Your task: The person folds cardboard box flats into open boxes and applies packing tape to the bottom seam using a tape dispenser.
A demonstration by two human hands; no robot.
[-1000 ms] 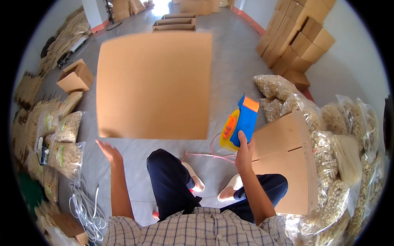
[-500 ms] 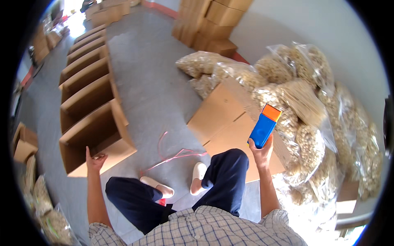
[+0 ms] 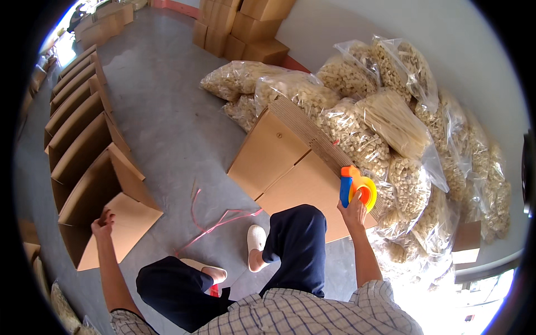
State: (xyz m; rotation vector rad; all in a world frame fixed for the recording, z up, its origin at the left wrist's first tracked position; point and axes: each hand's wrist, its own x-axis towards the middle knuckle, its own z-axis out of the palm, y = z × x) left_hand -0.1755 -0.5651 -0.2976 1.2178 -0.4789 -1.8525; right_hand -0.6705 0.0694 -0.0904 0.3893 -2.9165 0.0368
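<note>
In my right hand (image 3: 353, 214) is a tape dispenser (image 3: 358, 191) with a blue and orange body and a yellow ring, held above the flat cardboard. On the left, my left hand (image 3: 103, 224) is at the near wall of the closest cardboard box (image 3: 137, 212), its fingers bent over the edge. That box stands open at the top, and its inside is bare where it shows. Under the dispenser lies a stack of flattened cardboard boxes (image 3: 285, 190), its layered edges facing the bags.
Several open boxes (image 3: 84, 120) line up beyond the nearest one. Clear bags of pale wooden pieces (image 3: 410, 181) pile up at the right wall. Stacked boxes (image 3: 245, 28) stand at the back. A pink strap (image 3: 223, 218) lies on the floor near my feet.
The dispenser has turned in my right hand, so its yellow ring now shows, and it is lower. My left hand's fingers have curled in at the box. The whole view has shifted.
</note>
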